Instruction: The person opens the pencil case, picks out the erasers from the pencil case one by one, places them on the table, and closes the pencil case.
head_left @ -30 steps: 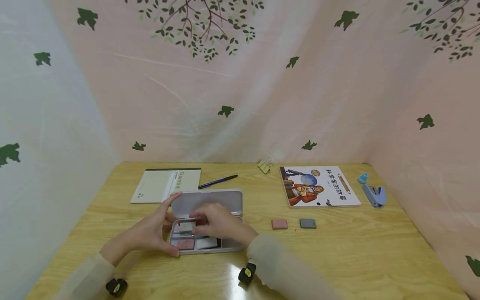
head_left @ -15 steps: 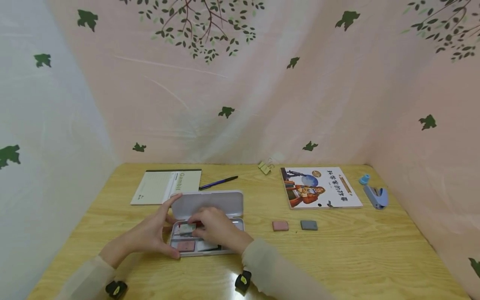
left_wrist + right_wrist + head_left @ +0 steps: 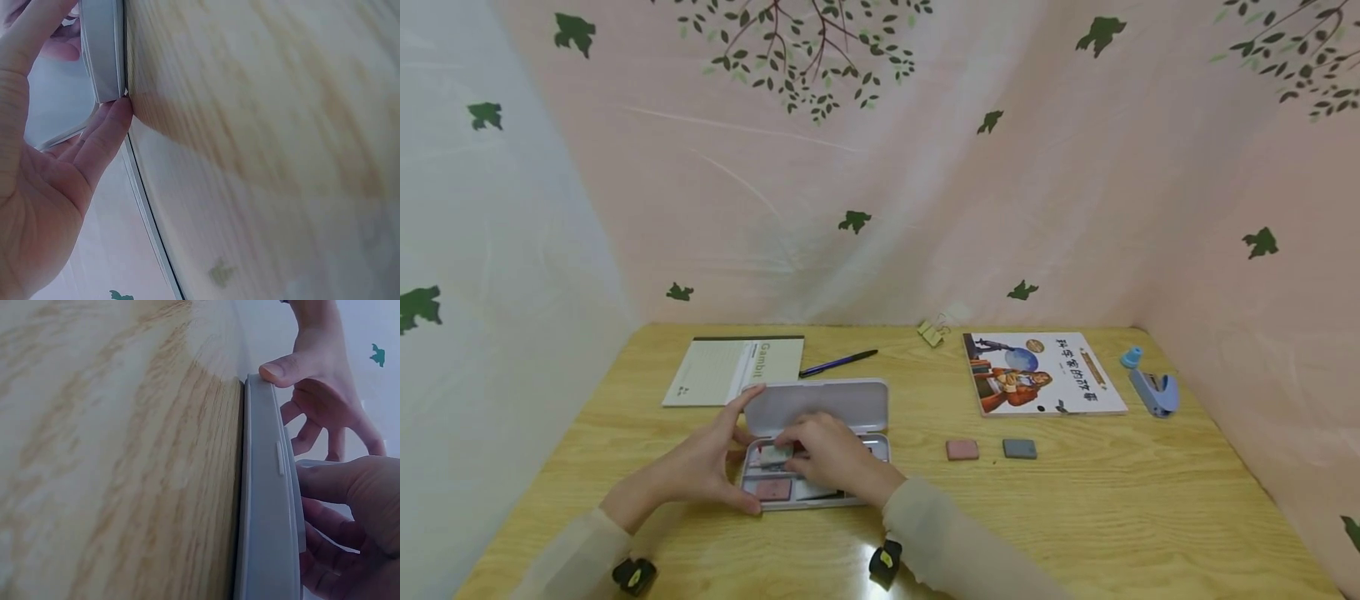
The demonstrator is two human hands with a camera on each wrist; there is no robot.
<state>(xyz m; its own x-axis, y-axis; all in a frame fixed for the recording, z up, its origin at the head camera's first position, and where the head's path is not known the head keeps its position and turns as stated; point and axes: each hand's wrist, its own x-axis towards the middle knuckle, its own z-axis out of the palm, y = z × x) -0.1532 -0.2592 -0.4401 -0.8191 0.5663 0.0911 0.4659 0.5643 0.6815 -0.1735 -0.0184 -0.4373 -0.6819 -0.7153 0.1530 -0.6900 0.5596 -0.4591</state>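
Observation:
A pale grey pencil case (image 3: 816, 408) lies on the table with its lid raised. My left hand (image 3: 703, 462) grips its left end, thumb at the front corner and index finger up at the lid's edge; the left wrist view shows fingers against the case's end. My right hand (image 3: 831, 450) reaches inside, thumb and index finger at the right end of a whitish eraser (image 3: 773, 455) in the back compartment. In the front compartment are a pink eraser (image 3: 772, 489) and a white block (image 3: 812, 490), partly covered by the right hand.
Right of the case lie a pink eraser (image 3: 962, 450) and a grey eraser (image 3: 1019, 449). Behind stand out a notepad (image 3: 707, 375), a pen (image 3: 838, 363), a binder clip (image 3: 932, 333) and a book (image 3: 1045, 375). A blue hole punch (image 3: 1153, 393) and small blue bottle-shaped item (image 3: 1131, 357) are far right.
My right hand has shifted slightly left and down into the case, its fingers closing in at the whitish eraser. The left hand keeps its hold on the case.

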